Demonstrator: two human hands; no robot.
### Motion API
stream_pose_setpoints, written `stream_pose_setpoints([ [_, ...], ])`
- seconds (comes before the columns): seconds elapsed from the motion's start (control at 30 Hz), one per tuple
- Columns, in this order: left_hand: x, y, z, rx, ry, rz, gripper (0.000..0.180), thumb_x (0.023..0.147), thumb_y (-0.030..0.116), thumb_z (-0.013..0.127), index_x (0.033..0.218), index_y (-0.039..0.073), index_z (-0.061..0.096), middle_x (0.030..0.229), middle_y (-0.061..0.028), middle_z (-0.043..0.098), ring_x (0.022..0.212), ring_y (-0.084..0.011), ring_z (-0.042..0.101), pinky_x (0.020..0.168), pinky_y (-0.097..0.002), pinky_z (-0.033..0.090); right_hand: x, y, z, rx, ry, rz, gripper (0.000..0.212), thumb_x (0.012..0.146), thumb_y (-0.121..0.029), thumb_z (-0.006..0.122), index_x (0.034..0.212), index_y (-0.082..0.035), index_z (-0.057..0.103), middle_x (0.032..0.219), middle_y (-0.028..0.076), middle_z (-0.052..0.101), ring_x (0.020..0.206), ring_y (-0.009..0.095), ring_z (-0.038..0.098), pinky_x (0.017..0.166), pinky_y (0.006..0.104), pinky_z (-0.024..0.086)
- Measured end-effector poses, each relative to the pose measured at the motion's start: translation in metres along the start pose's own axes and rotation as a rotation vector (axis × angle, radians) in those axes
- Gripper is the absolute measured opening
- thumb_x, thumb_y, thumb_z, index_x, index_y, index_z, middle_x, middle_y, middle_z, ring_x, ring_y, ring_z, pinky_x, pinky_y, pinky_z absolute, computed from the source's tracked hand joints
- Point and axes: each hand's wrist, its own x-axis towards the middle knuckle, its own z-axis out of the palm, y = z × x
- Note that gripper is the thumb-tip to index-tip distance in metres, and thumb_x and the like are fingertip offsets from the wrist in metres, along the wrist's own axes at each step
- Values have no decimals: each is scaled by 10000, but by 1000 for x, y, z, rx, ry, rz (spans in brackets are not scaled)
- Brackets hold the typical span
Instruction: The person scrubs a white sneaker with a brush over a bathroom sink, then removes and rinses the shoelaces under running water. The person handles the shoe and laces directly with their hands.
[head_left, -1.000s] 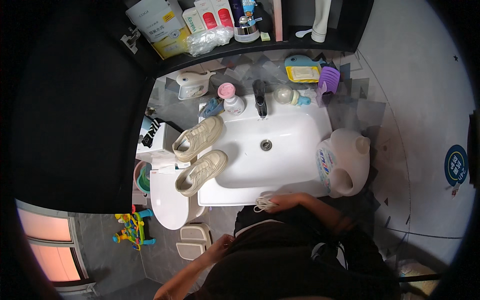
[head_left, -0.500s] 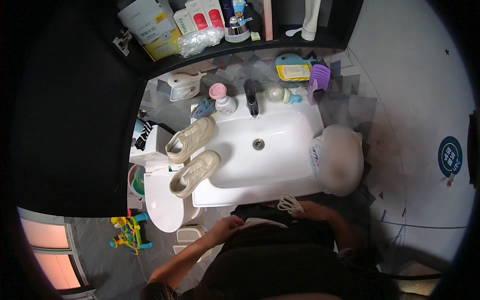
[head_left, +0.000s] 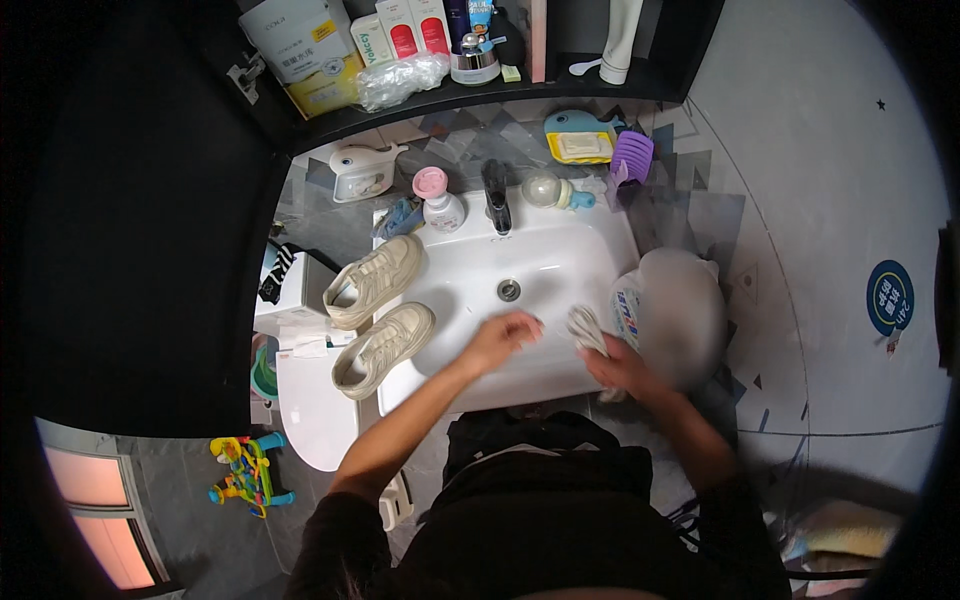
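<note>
My right hand (head_left: 622, 368) grips a looped bundle of white shoelaces (head_left: 585, 327) over the front right part of the white sink (head_left: 470, 385). To its left, my left hand (head_left: 500, 342) hangs above the basin, its fingers loosely bent and somewhat blurred, with nothing visible in them. Two beige sneakers rest side by side on the sink's left rim: one shoe (head_left: 375, 282) farther back, the other shoe (head_left: 385, 350) nearer me. Their heels stick out past the rim toward the toilet.
Behind the basin stand a black faucet (head_left: 496, 195), a pink-topped pump bottle (head_left: 438, 200) and a baby bottle (head_left: 550, 190). A full, pale plastic bag or tub (head_left: 680, 315) borders the sink's right side. A white toilet (head_left: 318, 410) stands left; an open black cabinet (head_left: 400, 112) overhangs the back.
Both hands have come up from near my waist to over the sink. The shoelaces rose with my right hand, while my left hand moved right and away from my clothing.
</note>
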Motion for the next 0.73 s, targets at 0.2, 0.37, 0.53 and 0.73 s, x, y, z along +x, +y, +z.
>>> stream_pose_setpoints([
  [0.2,75,8,-61,-221,443,-189,328,955,329,435,1108,71,569,927,-28,630,814,-113,596,679,-264,481,131,-29,15,345,-57,114,151,886,-238,557,898,-96,506,617,-21,450,485,67,401,436,228,341],
  [0.37,122,24,-77,-393,490,-272,424,957,405,403,1166,46,481,938,-59,639,796,-144,618,662,-275,487,215,35,11,509,209,281,148,855,-225,579,892,-87,539,669,28,534,535,132,501,494,282,452],
  [0.53,146,22,-79,-321,432,-259,400,944,444,404,997,78,558,895,-54,668,759,-120,611,645,-296,415,246,87,21,855,340,320,171,871,-233,540,942,-79,563,744,64,582,602,192,553,546,343,479],
  [0.73,166,2,-93,-267,420,-264,389,929,459,425,830,115,576,833,-13,689,727,-112,604,703,-331,333,266,120,12,868,492,395,234,887,-287,512,964,-71,558,764,50,541,644,197,524,598,373,469],
])
